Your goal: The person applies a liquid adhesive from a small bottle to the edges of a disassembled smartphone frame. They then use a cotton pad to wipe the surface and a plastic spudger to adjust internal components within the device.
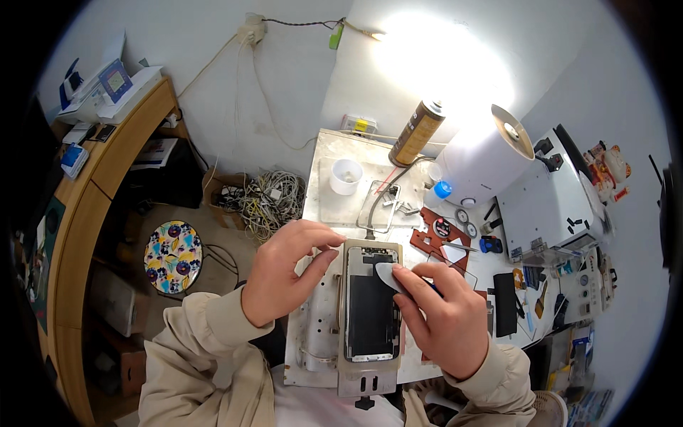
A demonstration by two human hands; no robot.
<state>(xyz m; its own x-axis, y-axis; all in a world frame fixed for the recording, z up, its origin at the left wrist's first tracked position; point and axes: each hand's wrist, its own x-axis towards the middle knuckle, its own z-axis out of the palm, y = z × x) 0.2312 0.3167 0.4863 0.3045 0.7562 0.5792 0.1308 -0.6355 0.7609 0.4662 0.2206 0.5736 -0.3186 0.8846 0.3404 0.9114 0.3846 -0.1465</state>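
Observation:
A phone screen assembly [371, 313], black with a silver frame, lies face down or opened in a metal clamp holder [366, 384] in front of me. My right hand [449, 317] pinches a thin, pale grey pry tool [386, 275] between thumb and fingers. Its rounded blade rests over the upper right part of the phone piece; whether it touches cannot be made out. To the left, my left hand [290, 265] hovers by the holder's upper left edge, fingers bent and thumb apart, with nothing visible in it. Beside the holder sits a perforated metal fixture [320, 334].
Behind the holder stand a white cup [346, 176], a brown spray can [418, 133], a blue-capped bottle [442, 190] and a white cylindrical device [484, 160]. Small tools and a black case [505, 304] lie at right. A patterned stool [173, 256] and tangled cables [267, 203] are left.

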